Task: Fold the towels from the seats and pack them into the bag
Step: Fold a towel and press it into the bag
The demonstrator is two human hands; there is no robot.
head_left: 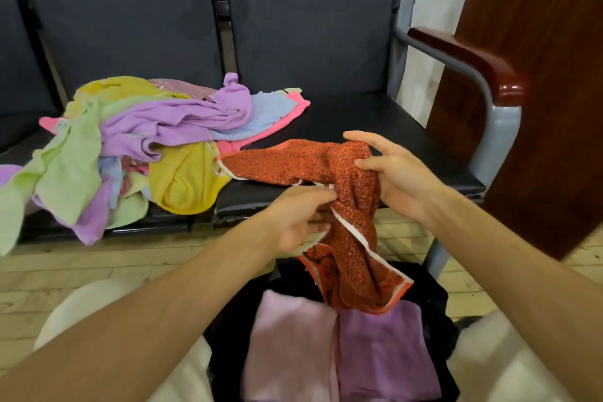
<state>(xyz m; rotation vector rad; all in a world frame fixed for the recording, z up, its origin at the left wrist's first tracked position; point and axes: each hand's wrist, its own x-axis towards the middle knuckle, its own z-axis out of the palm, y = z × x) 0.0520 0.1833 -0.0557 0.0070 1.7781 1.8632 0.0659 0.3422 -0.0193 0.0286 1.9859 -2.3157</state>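
Observation:
An orange-red patterned towel [352, 215] with a white edge hangs crumpled between my hands, one end still lying on the seat. My left hand [300, 219] pinches its white hem from below. My right hand [388, 173] grips the bunched top of the towel. Under it, between my knees, stands a black bag [434, 297] holding a folded pink towel [290, 343] and a folded purple towel [381, 346]. A loose pile of towels [137, 140] in green, purple, yellow, pink and blue covers the left seat.
Dark padded seats [359, 121] run in a row with a grey metal frame and a red-brown wooden armrest [473, 59] at the right end. A wooden panel [538, 108] leans beyond it. Pale wood floor [98, 271] lies below.

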